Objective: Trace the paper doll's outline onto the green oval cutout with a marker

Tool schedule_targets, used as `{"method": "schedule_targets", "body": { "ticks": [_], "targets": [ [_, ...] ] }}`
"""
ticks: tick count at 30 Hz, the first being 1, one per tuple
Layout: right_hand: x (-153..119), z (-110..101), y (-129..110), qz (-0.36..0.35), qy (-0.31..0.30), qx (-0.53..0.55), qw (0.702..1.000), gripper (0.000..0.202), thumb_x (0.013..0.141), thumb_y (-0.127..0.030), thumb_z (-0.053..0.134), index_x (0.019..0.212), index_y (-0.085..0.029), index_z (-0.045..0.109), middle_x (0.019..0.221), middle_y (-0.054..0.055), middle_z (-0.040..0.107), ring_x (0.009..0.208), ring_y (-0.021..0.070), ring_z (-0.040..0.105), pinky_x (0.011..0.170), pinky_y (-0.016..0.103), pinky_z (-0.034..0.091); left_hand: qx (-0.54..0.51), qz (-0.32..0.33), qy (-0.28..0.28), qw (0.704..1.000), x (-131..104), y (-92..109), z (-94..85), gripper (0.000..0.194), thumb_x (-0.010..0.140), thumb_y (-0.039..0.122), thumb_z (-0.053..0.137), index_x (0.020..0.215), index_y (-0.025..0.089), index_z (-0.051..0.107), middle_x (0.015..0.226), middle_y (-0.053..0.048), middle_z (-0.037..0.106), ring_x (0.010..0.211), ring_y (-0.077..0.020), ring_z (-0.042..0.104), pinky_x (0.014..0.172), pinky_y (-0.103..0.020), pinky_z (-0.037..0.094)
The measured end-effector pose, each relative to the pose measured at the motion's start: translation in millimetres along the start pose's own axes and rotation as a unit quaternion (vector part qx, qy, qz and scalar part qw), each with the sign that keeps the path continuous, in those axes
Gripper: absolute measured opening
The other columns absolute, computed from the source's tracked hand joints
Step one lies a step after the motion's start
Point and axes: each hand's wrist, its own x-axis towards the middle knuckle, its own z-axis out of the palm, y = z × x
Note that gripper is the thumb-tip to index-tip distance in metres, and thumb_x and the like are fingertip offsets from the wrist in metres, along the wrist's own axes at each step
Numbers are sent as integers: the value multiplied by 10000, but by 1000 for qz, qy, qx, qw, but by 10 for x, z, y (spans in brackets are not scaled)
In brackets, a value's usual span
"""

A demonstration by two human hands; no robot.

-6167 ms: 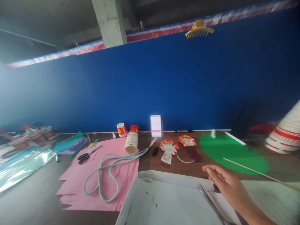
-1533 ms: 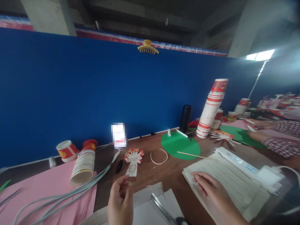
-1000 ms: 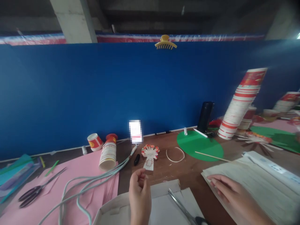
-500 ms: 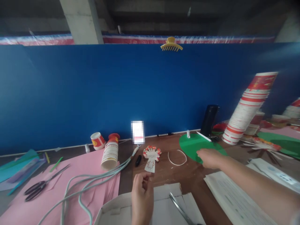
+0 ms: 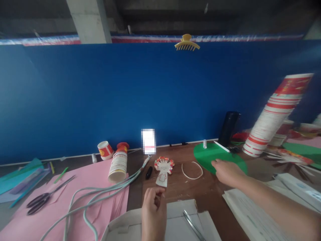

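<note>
On the brown worktop [image 5: 207, 195], the right hand [image 5: 223, 170] stretches forward to one green paper disc [image 5: 213, 153]; the left hand [image 5: 153, 211] curls over one white cardboard tray [image 5: 175, 222]. Whether either grips anything, I cannot tell.

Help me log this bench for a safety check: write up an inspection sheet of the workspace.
Surface: brown tabletop, partly under pink paper.
Work items: green disc; paper figure beside cream ring.
Clutter: scissors on pink paper; tall cup stack at right.
Hands: left hand at white box, fingers curled; right hand at green disc; any grip unclear.
Cables: pale cord looped over pink paper; its kind unclear.
Surroundings: blue partition, yellow claw clip at top edge.
</note>
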Motion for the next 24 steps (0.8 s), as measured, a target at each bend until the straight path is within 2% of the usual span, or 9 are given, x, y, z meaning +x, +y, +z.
{"method": "schedule_targets", "body": {
  "ticks": [7, 13, 18, 21, 24],
  "targets": [
    [-50, 5, 75, 29, 76, 20, 996, 316, 1022, -422, 689, 1232, -186, 696, 1225, 74, 718, 1049, 202, 709, 914, 430, 615, 8, -2, 13, 1000, -39, 57, 39, 123, 883, 272, 643, 884, 223, 756, 891, -51, 683, 674, -181, 565, 662, -278, 459],
    [4, -228, 449, 80, 181, 60, 978, 323, 1040, -426, 659, 1273, -205, 687, 1275, 79, 705, 1018, 190, 707, 880, 398, 619, 9, -1, -2, 1000, -28, 39, 13, 119, 872, 243, 642, 895, 222, 757, 879, -48, 681, 692, -183, 595, 663, -271, 475],
    [49, -404, 759, 98, 261, 90, 956, 292, 1036, -427, 665, 1234, -216, 704, 1257, 75, 715, 1056, 198, 704, 926, 415, 610, 7, -3, -11, 1000, -18, 61, -10, 123, 880, 275, 646, 886, 225, 759, 880, -52, 682, 674, -181, 595, 649, -273, 479],
    [43, -486, 861, 96, 310, 103, 940, 286, 1044, -431, 650, 1226, -218, 708, 1252, 76, 718, 1063, 196, 703, 939, 418, 606, 3, -5, -7, 1000, -16, 98, -7, 129, 880, 296, 643, 868, 228, 752, 879, -54, 678, 674, -184, 594, 647, -278, 476],
    [-10, -580, 849, 86, 365, 114, 920, 290, 1053, -447, 632, 1224, -226, 709, 1247, 75, 721, 1045, 190, 701, 935, 414, 605, -2, -8, -8, 1000, -9, 127, -9, 121, 854, 302, 666, 868, 228, 760, 869, -54, 675, 667, -185, 585, 640, -281, 471]
  ]
}}
